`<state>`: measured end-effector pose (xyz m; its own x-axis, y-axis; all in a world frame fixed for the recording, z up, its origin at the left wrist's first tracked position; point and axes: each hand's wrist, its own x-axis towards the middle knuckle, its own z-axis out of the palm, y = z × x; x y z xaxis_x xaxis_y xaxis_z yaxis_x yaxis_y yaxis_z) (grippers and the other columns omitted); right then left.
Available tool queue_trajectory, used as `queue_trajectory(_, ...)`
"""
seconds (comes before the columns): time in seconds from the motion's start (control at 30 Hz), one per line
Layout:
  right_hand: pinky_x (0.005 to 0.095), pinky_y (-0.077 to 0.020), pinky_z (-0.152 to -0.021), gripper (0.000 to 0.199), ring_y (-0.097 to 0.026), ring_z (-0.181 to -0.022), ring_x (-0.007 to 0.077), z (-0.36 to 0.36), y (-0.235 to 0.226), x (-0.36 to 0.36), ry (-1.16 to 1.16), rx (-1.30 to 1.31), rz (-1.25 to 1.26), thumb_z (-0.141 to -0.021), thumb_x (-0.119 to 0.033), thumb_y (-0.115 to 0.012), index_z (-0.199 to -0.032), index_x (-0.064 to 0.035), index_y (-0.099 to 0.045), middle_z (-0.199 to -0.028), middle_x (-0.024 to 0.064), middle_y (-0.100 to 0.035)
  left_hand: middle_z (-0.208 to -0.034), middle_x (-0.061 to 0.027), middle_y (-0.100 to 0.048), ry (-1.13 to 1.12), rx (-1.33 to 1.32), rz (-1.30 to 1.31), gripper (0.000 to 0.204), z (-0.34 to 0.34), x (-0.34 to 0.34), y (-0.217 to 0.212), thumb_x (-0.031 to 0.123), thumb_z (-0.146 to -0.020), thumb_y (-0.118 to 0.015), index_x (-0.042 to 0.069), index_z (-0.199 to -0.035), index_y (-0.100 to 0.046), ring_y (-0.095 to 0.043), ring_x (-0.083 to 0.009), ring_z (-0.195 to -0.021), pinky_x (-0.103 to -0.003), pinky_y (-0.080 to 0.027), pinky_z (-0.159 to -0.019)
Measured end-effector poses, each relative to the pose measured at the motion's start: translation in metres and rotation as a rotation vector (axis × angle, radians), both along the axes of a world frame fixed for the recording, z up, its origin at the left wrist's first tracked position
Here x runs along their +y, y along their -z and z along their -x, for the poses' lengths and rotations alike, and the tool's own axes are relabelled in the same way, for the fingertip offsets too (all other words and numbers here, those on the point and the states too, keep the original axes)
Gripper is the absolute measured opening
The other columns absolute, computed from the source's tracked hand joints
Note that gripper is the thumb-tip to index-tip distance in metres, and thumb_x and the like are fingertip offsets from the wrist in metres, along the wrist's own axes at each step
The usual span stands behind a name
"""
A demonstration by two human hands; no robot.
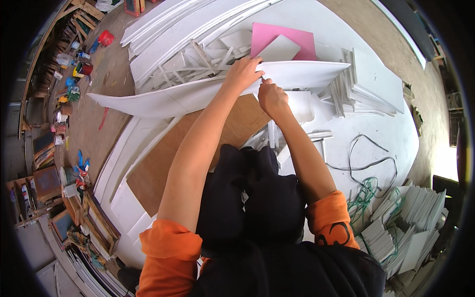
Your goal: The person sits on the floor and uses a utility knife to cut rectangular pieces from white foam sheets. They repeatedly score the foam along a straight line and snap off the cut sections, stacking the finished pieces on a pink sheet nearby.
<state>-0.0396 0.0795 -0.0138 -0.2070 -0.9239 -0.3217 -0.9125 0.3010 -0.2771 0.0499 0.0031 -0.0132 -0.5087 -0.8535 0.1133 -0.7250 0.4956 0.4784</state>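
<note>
A long white board (193,96), thin and slightly bowed, stands on edge across the space before my knees. My left hand (241,75) is closed over its upper edge near the middle, thumb toward my right hand. Just below and to the right, my right hand (273,98) is a fist around a small knife-like tool (263,80), whose tip meets the board beside my left fingers. Most of the tool is hidden in the fist. Under the board, nearer to me, lies a brown wooden panel (198,136), partly covered by my left forearm.
Beyond the board lie white offcuts (198,59) and a pink sheet (292,42). Stacked white panels (373,81) stand at right. A black cord (351,156), green twine (363,195) and bundled white pieces (415,213) lie near right. Paint pots (81,69) line the left.
</note>
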Motion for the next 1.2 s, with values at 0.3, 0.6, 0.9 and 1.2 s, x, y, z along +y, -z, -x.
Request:
queue_trajectory(0.3, 0.0423, -0.0491, -0.062, 0.028, -0.062, -0.071, 0.035, -0.001, -0.002, 0.028, 0.029, 0.004, 0.036, -0.088, -0.026, -0.035, -0.09, 0.0001, -0.046, -0.077, 0.0188, -0.062, -0.08, -0.0186, -0.06, -0.054, -0.027, -0.004, 0.039, 0.001, 0.001, -0.004, 0.026, -0.072, -0.062, 0.003, -0.103, -0.057, -0.058, -0.0331, -0.077, -0.04, -0.046, -0.067)
queue_trajectory(0.6, 0.0407, -0.0483, -0.057, 0.023, -0.063, -0.073, 0.0312, -0.004, -0.003, 0.022, 0.039, 0.052, -0.002, -0.086, -0.022, -0.039, -0.094, -0.0011, -0.045, -0.079, 0.0156, -0.063, -0.082, -0.0168, -0.061, -0.02, -0.039, 0.098, 0.035, 0.001, -0.006, 0.004, 0.025, -0.072, -0.062, 0.002, -0.099, -0.057, -0.058, -0.033, -0.078, -0.039, -0.046, -0.067)
queue_trajectory(0.9, 0.0374, -0.0445, -0.045, 0.025, -0.063, -0.076, 0.0254, -0.002, 0.015, -0.005, 0.003, 0.083, -0.077, -0.082, -0.017, -0.046, -0.101, -0.0018, -0.045, -0.084, 0.0104, -0.063, -0.087, -0.0153, -0.06, -0.01, -0.077, 0.087, 0.034, 0.003, -0.004, 0.0, 0.026, -0.073, -0.062, 0.002, -0.097, -0.056, -0.057, -0.032, -0.081, -0.039, -0.046, -0.069)
queue_trajectory(1.2, 0.041, -0.0496, -0.057, 0.024, -0.061, -0.083, 0.0297, 0.001, 0.033, -0.014, -0.055, 0.064, -0.088, -0.083, -0.018, -0.043, -0.096, 0.0019, -0.045, -0.088, 0.0171, -0.061, -0.086, -0.0144, -0.061, -0.004, -0.059, 0.056, 0.033, 0.005, 0.001, 0.004, 0.027, -0.071, -0.062, 0.005, -0.096, -0.057, -0.057, -0.0316, -0.081, -0.04, -0.045, -0.07)
